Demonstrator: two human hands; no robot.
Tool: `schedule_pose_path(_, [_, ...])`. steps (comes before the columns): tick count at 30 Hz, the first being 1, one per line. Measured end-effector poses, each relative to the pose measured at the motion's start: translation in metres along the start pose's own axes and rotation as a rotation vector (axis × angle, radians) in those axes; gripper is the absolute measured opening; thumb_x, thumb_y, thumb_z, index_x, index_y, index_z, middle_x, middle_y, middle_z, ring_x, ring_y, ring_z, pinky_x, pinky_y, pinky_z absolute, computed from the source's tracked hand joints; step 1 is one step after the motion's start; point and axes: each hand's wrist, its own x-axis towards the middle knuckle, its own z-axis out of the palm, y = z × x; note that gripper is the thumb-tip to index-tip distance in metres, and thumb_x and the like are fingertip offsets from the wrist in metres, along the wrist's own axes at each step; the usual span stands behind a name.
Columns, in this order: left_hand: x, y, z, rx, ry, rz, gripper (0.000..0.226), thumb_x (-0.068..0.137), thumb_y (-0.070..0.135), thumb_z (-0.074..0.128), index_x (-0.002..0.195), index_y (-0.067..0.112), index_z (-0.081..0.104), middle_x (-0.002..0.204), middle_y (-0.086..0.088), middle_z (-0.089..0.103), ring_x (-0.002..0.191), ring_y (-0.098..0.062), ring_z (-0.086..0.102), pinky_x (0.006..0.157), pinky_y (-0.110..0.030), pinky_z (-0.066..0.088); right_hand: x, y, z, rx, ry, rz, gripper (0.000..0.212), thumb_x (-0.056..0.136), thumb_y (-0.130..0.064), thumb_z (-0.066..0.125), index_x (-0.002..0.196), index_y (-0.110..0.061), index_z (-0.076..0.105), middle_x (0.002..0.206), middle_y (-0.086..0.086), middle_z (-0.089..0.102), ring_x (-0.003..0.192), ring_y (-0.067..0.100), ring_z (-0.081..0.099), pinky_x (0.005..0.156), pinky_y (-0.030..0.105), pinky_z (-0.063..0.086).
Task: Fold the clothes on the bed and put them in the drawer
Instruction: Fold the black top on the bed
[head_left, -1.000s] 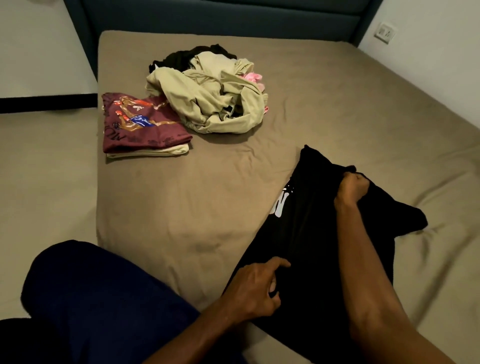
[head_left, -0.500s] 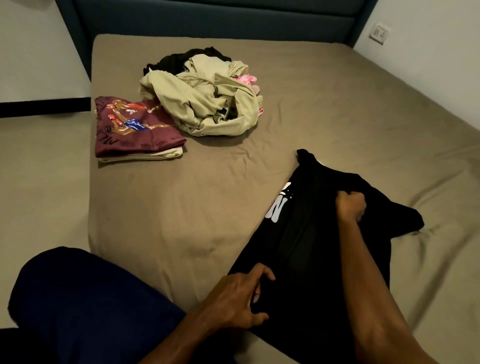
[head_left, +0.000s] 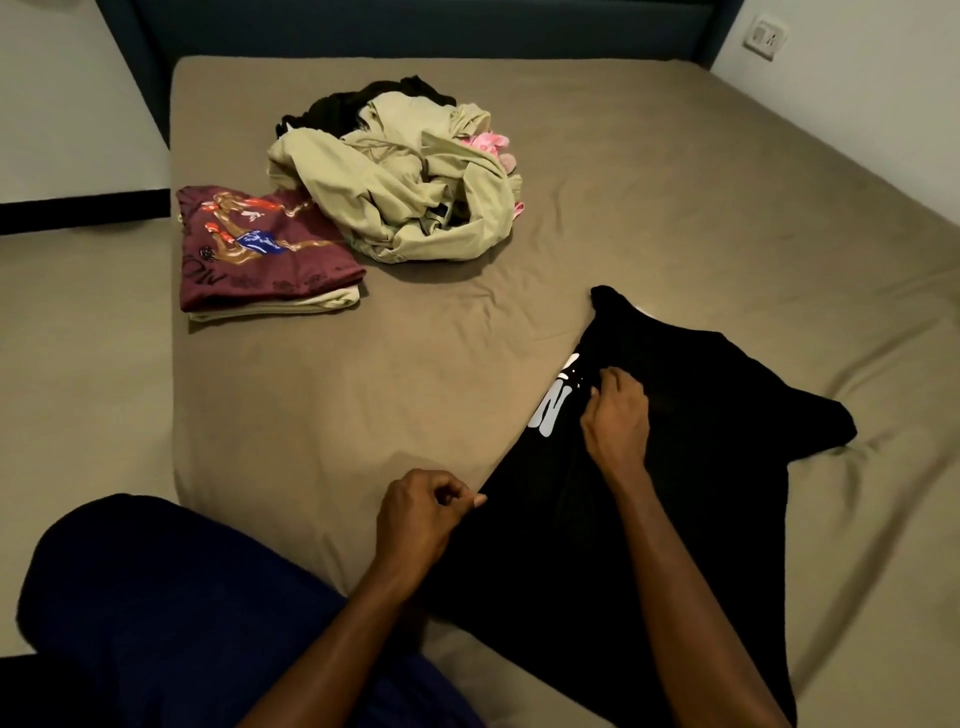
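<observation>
Covering the near right of the taupe-sheeted bed (head_left: 675, 171), black cotton T-shirt with white print (head_left: 701, 467); right hand (head_left: 615, 410), shifted leftward since before, grips its middle; left hand (head_left: 421, 512), drawn back, pinches its near-left edge.

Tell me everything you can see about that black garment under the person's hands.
The black garment looks like soft, matte cloth with a white print near its left edge. It lies partly spread on the bed, one corner pointing toward the headboard, another jutting right. The left hand pinches its near-left edge; the right hand grips it beside the print.
</observation>
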Motion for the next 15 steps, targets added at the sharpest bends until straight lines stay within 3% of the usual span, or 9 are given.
schedule_pose_path(4, [-0.004, -0.007, -0.010, -0.155, -0.052, -0.095, 0.021, 0.080, 0.030, 0.086, 0.066, 0.018, 0.076, 0.057, 0.003, 0.071, 0.049, -0.011, 0.065, 0.057, -0.040, 0.058, 0.007, 0.006, -0.003, 0.025, -0.067, 0.000, 0.045, 0.103, -0.020, 0.055, 0.143, 0.000, 0.056, 0.148, 0.018, 0.054, 0.138, 0.032, 0.048, 0.117, 0.043, 0.034])
schedule_pose_path(9, [-0.017, 0.002, -0.011, 0.127, -0.048, 0.046, 0.038, 0.065, 0.059, 0.088, 0.070, 0.027, 0.067, 0.063, 0.016, 0.067, 0.058, 0.001, 0.063, 0.058, -0.023, 0.054, 0.003, 0.005, -0.006, -0.001, -0.082, -0.039, 0.049, 0.105, -0.027, 0.052, 0.149, -0.004, 0.050, 0.153, 0.016, 0.049, 0.143, 0.029, 0.043, 0.120, 0.043, 0.031])
schedule_pose_path(12, [-0.024, 0.002, -0.010, 0.265, -0.109, 0.116, 0.032, 0.067, 0.053, 0.089, 0.073, 0.028, 0.071, 0.067, 0.017, 0.068, 0.062, 0.001, 0.063, 0.061, -0.024, 0.054, 0.003, 0.003, -0.006, -0.027, -0.094, -0.034, 0.050, 0.106, -0.028, 0.050, 0.149, -0.003, 0.049, 0.154, 0.017, 0.048, 0.143, 0.031, 0.043, 0.119, 0.045, 0.032])
schedule_pose_path(15, [-0.023, -0.003, -0.012, 0.223, -0.139, 0.099, 0.026, 0.070, 0.044, 0.091, 0.070, 0.025, 0.073, 0.063, 0.014, 0.067, 0.059, 0.000, 0.062, 0.059, -0.025, 0.054, -0.005, 0.001, -0.007, -0.060, -0.124, -0.030, 0.057, 0.107, -0.035, 0.048, 0.153, -0.001, 0.042, 0.159, 0.020, 0.041, 0.148, 0.034, 0.037, 0.120, 0.046, 0.031])
